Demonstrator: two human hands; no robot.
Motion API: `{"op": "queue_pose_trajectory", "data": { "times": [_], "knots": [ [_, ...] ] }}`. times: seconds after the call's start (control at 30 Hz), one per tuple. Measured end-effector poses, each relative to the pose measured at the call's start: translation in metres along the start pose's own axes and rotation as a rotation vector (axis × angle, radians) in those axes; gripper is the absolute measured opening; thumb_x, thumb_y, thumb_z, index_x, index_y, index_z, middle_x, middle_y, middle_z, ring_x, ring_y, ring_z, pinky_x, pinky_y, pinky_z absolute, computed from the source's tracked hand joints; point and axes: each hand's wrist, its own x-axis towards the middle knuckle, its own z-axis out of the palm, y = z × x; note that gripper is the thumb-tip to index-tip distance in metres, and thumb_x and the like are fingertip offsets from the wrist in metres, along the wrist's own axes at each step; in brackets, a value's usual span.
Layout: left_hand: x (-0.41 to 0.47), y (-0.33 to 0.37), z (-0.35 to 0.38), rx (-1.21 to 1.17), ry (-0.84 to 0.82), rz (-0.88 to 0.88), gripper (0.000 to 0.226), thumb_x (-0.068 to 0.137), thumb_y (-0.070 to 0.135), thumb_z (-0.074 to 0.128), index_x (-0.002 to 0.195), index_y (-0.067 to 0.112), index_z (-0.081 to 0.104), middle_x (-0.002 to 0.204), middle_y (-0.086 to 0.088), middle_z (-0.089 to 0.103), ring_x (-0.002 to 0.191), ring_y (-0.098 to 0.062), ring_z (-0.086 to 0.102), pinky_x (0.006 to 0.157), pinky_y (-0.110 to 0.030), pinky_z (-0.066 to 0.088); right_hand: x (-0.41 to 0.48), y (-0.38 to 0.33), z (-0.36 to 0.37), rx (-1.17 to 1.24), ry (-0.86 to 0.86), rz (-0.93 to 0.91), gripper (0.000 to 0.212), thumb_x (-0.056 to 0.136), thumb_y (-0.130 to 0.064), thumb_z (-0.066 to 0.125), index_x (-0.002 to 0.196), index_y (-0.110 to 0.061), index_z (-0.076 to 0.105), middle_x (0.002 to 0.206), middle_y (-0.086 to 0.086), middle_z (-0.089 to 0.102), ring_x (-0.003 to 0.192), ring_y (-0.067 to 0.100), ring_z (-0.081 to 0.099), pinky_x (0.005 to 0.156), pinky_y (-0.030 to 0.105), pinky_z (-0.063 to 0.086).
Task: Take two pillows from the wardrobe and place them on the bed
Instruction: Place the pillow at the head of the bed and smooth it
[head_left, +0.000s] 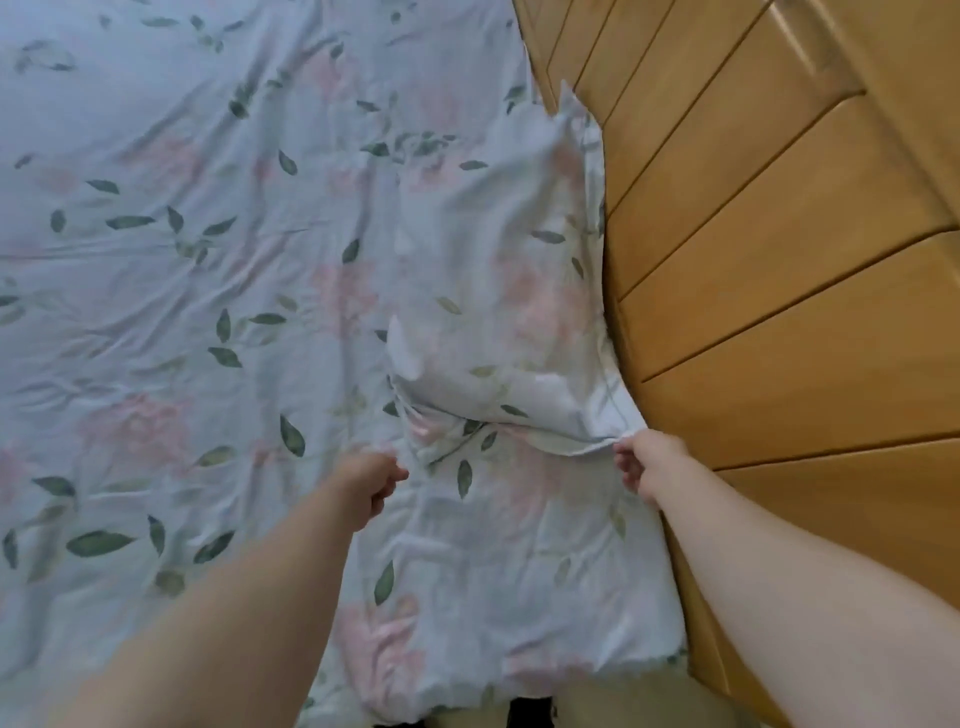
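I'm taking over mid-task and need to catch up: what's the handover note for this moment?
Right hand pinches the near corner of the pillow.
Left hand is curled at its near edge; grip unclear.
The pillow lies on the bed, against the wooden panelling.
Done: one pillow placed. A second cannot be told apart in the matching fabric.
Left: let go, then confirm or fetch the second.

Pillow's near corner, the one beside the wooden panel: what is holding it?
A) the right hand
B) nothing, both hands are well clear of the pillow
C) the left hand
A: the right hand pinches the near corner of the pillow right beside the wooden panel, while the left hand is at the pillow's other near corner, away from the wood.
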Motion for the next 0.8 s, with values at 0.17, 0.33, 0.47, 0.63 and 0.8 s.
{"op": "queue_pose_trajectory", "data": {
  "times": [0.17,0.33,0.47,0.63,0.8],
  "knots": [
    [0.045,-0.018,0.043,-0.185,-0.087,-0.110,0.041,0.095,0.042,0.065,0.121,0.013,0.052,0.111,-0.012,0.059,0.090,-0.028,0.069,0.064,-0.033,0.055,0.057,0.048,0.018,0.313,-0.118,0.158,0.024,0.090,-0.032,0.073,0.098,-0.014,0.059,0.096,0.008,0.058,0.079,0.023,0.056,0.079,0.037,0.049],
    [0.078,0.001,0.086,-0.551,-0.160,-0.153,0.063,0.089,0.055,0.067,0.129,0.011,0.045,0.115,-0.014,0.054,0.110,-0.033,0.061,0.101,-0.042,0.052,0.087,0.032,0.046,0.406,-0.187,0.115,0.062,0.071,-0.052,0.085,0.120,-0.022,0.062,0.118,0.006,0.064,0.101,0.024,0.061,0.083,0.045,0.050],
    [0.091,0.030,0.098,-0.799,-0.262,-0.122,0.044,0.096,0.044,0.064,0.115,0.004,0.062,0.121,-0.019,0.065,0.113,-0.039,0.064,0.102,-0.051,0.052,0.095,-0.001,0.070,0.512,-0.297,0.039,0.072,0.061,-0.052,0.092,0.119,-0.020,0.066,0.115,0.013,0.074,0.104,0.035,0.071,0.089,0.054,0.058],
    [0.084,0.072,0.082,-0.903,-0.246,0.126,0.039,0.103,0.004,0.041,0.139,0.003,0.054,0.138,-0.023,0.060,0.123,-0.041,0.059,0.099,-0.056,0.050,0.097,-0.021,0.078,0.626,-0.160,0.100,0.030,0.087,-0.030,0.078,0.111,-0.018,0.066,0.112,0.012,0.073,0.101,0.037,0.070,0.091,0.062,0.056],
    [0.022,0.079,0.043,-0.914,-0.302,0.424,0.048,0.089,-0.019,0.038,0.125,-0.001,0.064,0.132,-0.027,0.064,0.122,-0.044,0.061,0.102,-0.059,0.048,0.068,-0.018,0.069,0.715,-0.145,0.082,0.018,0.100,-0.019,0.062,0.118,-0.015,0.062,0.108,0.006,0.069,0.093,0.028,0.068,0.092,0.050,0.056]
  ]
}}
